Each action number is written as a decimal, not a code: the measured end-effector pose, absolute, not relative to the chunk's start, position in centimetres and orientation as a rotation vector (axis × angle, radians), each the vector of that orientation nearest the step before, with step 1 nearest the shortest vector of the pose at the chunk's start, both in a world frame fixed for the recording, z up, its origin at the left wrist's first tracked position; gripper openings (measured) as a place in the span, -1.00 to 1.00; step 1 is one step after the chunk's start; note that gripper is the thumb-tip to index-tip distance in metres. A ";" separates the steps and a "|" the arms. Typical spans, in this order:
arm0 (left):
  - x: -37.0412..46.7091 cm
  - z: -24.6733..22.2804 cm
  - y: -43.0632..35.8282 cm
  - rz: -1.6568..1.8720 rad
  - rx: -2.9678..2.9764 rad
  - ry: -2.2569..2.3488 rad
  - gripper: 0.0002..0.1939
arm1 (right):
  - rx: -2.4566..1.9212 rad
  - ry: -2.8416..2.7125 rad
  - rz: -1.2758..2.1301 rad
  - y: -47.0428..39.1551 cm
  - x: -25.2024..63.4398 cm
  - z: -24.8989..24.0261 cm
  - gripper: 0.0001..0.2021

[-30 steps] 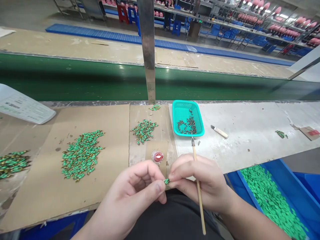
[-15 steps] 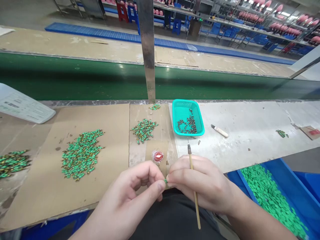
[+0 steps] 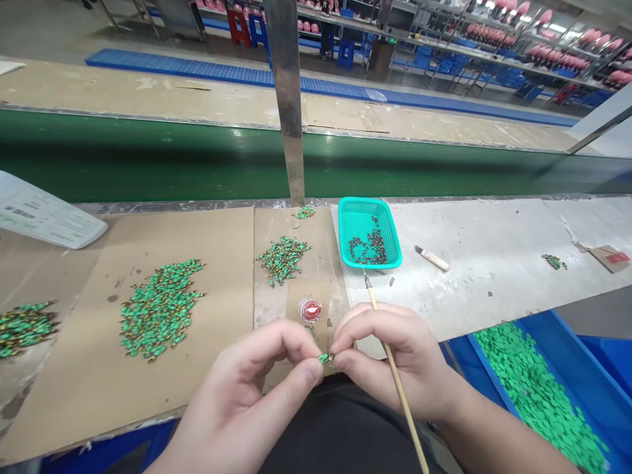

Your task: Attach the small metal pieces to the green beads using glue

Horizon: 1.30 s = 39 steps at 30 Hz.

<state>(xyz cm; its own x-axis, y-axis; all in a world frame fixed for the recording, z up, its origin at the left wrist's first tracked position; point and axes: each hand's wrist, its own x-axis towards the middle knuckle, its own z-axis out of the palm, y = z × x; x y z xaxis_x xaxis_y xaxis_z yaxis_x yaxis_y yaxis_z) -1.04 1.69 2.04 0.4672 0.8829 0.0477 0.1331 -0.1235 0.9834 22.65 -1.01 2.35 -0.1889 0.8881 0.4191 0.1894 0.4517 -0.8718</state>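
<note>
My left hand point(image 3: 269, 385) pinches a small green piece point(image 3: 323, 358) between thumb and forefinger. Facing it, my right hand point(image 3: 395, 359) is closed, its thumb and forefinger at a tiny dark bit point(image 3: 330, 357) by the green piece's end. A thin wooden-handled brush point(image 3: 395, 368) also rests in my right hand, its fine tip pointing away from me. Just beyond my fingertips lies a round red lid-like dish point(image 3: 311, 310) with something white in it. Past that is a pile of small green-and-gold pieces point(image 3: 284, 259).
A turquoise basket point(image 3: 370, 206) holds tiny dark parts. Larger piles of green pieces point(image 3: 160, 306) lie on cardboard to the left. A short pale-handled tool point(image 3: 433, 258) lies right. A blue bin point(image 3: 548, 336) with green parts stands lower right; a metal post point(image 3: 289, 99) rises ahead.
My right fingers have shifted and opened out slightly, showing more of the green piece and the dark bit. The brush now leans more, its handle end lower and further right.
</note>
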 end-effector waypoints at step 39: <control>-1.1 1.8 1.1 0.935 2.062 0.836 -0.75 | -0.929 -1.530 0.986 -1.3 21.9 0.5 -0.89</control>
<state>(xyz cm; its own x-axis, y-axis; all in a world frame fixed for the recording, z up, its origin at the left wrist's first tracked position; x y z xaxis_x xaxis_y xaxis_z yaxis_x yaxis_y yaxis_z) -1.06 1.12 1.85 0.5285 0.7747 0.3473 0.2587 -0.5366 0.8032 21.93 -1.31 0.51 -0.1547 0.9248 0.3475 0.0657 0.3606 -0.9304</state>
